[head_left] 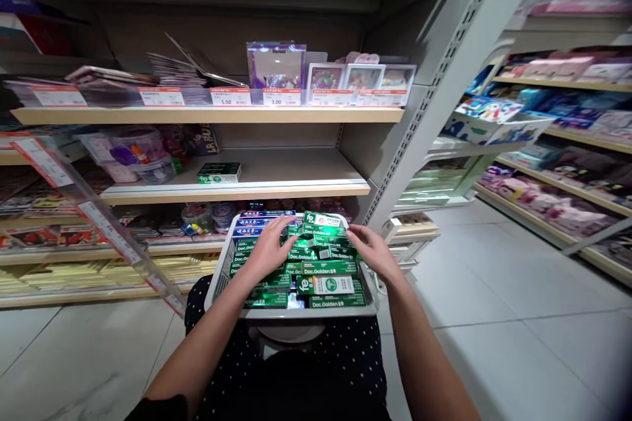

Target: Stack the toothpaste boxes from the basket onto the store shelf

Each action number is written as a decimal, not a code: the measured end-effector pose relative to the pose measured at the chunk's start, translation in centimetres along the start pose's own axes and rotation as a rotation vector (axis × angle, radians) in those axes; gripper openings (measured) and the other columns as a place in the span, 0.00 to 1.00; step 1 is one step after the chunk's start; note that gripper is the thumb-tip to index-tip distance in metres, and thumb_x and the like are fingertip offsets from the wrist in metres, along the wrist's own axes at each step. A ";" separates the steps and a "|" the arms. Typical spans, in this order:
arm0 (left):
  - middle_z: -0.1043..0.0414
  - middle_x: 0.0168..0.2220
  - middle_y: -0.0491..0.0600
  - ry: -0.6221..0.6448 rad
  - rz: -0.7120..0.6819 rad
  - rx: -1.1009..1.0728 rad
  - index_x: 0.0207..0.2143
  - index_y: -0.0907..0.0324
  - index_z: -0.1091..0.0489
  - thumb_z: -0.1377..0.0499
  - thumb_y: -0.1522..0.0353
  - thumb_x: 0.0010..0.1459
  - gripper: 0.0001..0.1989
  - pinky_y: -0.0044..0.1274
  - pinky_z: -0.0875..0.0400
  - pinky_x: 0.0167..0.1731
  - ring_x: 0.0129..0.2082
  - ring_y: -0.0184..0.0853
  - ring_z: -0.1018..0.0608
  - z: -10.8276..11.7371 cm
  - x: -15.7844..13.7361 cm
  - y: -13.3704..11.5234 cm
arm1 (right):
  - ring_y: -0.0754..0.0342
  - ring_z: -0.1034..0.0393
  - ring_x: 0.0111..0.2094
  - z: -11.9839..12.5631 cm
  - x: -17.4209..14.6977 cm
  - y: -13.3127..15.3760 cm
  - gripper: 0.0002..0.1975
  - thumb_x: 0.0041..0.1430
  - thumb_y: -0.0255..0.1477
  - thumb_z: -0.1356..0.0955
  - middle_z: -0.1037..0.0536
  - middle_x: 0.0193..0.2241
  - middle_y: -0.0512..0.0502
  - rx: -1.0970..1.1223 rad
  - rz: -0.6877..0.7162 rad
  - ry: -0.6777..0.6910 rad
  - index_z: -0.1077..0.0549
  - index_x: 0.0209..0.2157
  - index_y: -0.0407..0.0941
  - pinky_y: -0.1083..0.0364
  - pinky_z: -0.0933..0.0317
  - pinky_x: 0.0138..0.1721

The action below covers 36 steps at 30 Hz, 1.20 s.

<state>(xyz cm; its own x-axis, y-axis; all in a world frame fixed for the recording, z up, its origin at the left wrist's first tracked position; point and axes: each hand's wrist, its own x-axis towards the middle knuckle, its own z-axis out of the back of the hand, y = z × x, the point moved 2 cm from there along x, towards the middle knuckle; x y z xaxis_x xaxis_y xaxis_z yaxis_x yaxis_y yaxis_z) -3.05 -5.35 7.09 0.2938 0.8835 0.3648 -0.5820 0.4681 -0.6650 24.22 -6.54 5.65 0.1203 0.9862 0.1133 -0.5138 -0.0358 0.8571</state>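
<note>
On my lap rests a light grey basket (291,312) filled with several green boxes (330,268) marked Doc.Golden, which look like toothpaste boxes. Blue boxes (259,223) lie at its far left. My left hand (270,247) lies over the boxes at the left of the middle, fingers stretched out. My right hand (371,248) is at the basket's far right, fingers apart, its fingertips at the end of an upper green box (326,220). Whether the fingers press on that box I cannot tell. Another green and white box (220,173) sits on the shelf ahead.
Ahead, the middle shelf (291,168) also carries clear tubs (148,154) on its left. The upper shelf (212,116) has price tags, booklets and small boxed goods. A slanted metal post (434,72) stands at the right, with an aisle floor (494,276) and stocked shelves beyond.
</note>
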 end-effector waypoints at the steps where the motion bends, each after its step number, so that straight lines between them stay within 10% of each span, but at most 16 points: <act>1: 0.34 0.60 0.49 0.032 0.005 -0.007 0.58 0.51 0.34 0.44 0.63 0.62 0.21 0.34 0.38 0.59 0.62 0.43 0.36 -0.6 0.4 0.0 | 0.43 0.29 0.51 -0.2 -0.1 -0.1 0.20 0.60 0.44 0.35 0.23 0.49 0.41 -0.028 0.006 0.012 0.25 0.47 0.47 0.47 0.35 0.51; 36: 0.21 0.38 0.53 0.016 0.267 -0.136 0.37 0.60 0.24 0.41 0.61 0.55 0.14 0.28 0.28 0.39 0.38 0.41 0.20 -1.4 7.5 6.0 | 0.57 0.27 0.28 -3.0 8.1 1.5 0.12 0.44 0.22 0.24 0.19 0.31 0.44 0.353 -0.175 0.170 0.22 0.34 0.40 0.59 0.30 0.30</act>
<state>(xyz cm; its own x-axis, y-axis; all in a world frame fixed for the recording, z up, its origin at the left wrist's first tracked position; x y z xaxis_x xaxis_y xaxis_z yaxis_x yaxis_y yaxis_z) -3.24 4.15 4.89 0.1564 0.9754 0.1553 -0.5334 0.2157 -0.8179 21.88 1.89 6.33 0.0229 0.9938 -0.1088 -0.1720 0.1111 0.9788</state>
